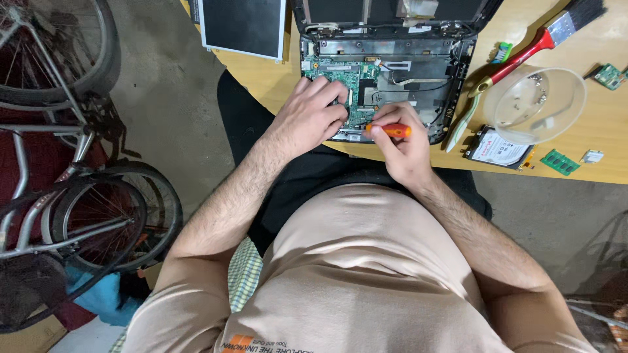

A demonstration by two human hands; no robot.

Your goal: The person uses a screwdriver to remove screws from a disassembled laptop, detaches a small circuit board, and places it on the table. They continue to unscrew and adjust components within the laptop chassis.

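- Your right hand [402,147] pinches the orange screwdriver [390,131]; keep it square to the screw.
- Left hand [313,114], fingers bent, presses the open laptop [383,82] at twelve o'clock; hold it flat.

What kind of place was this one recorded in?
Probably a home garage or informal repair corner: an opened laptop with bare green circuit board on a wooden table, bare concrete floor, and metal-framed bicycles parked alongside.

The opened laptop [386,78] lies on the table [602,150], bowl [533,104] to its right, bicycles [72,170] left.
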